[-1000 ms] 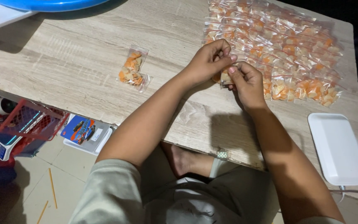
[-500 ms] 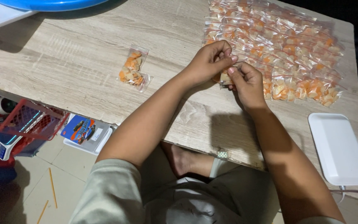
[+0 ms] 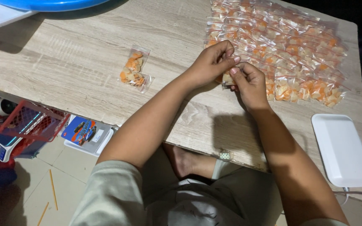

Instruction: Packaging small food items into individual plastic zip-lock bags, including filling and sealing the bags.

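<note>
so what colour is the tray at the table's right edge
Plain white; the tray shows in the head view, lying empty near the table corner.

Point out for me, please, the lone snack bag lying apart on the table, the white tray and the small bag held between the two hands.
lone snack bag (image 3: 134, 70): head view, middle of the bag.
white tray (image 3: 342, 149): head view, its flat centre.
held bag (image 3: 227, 78): head view, the lower part showing between the hands.

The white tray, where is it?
In the head view, the white tray lies at the wooden table's right end, below the rows of snack bags.
</note>
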